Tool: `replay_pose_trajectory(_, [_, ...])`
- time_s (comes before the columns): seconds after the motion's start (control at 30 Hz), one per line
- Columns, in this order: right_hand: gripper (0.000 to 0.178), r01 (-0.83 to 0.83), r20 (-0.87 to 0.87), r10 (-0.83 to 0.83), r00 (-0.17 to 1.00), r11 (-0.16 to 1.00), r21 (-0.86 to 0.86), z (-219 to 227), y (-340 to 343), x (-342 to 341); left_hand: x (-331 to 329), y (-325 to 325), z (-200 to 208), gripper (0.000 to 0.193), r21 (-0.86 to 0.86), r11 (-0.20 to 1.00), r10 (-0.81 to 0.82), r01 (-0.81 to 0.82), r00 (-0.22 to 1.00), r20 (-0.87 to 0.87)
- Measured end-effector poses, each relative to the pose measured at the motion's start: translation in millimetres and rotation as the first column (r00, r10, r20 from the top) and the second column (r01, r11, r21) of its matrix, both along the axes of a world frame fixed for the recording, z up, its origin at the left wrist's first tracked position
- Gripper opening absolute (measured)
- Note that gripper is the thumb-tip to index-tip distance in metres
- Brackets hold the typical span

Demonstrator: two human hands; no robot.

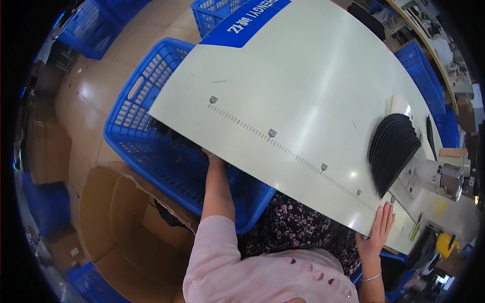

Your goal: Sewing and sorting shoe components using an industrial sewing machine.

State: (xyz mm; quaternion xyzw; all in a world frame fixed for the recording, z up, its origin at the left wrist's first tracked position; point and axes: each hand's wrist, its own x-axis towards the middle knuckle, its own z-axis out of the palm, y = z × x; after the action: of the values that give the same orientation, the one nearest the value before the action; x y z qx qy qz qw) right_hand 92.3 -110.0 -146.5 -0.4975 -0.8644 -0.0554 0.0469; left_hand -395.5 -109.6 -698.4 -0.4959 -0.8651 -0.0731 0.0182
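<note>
Left hand (pixel 210 153): reached past the near edge of the surface (pixel 283 86) into the basket; its fingers were hidden, so whether they were apart, together or clamped on anything could not be told.
Right hand (pixel 375 236): lay on the surface's near edge, fingers extended and close together, thumb spread away, gripping nothing.
Black stack (pixel 395 149): thin pieces, fanned in an arc on the surface, just beyond the right fingertips.
Blue basket (pixel 254 209): around and below the left wrist, partly under the surface.
Dark items (pixel 173 132): in the basket, to the left of the left wrist, half covered by the surface.
Scale marks (pixel 298 157): ran across the surface between the two hands, ahead of them.
Machine (pixel 445 178): ahead and right of the right fingers.
Carton (pixel 108 212): left and nearer the body than the left fingers, open.
</note>
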Motion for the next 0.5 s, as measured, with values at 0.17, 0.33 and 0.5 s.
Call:
replay_pose_trajectory(0.17, [0.088, -0.009, -0.011, 0.010, 1.000, 1.000, 0.012, 5, 1, 2, 23, -14, 26, 0.079, -0.099, 0.992, -0.058, 0.076, 0.983, 0.172])
replay_pose_trajectory(0.33, [0.085, -0.006, -0.030, 0.007, 1.000, 0.999, 0.032, 1, 0, 1, 93, -9, 44, 0.079, -0.182, 0.971, -0.085, 0.158, 0.932, 0.352])
replay_pose_trajectory(0.5, [0.095, -0.029, -0.088, 0.033, 0.996, 0.998, 0.048, 3, -2, 5, 27, 11, 105, 0.080, -0.240, 0.944, -0.092, 0.226, 0.880, 0.465])
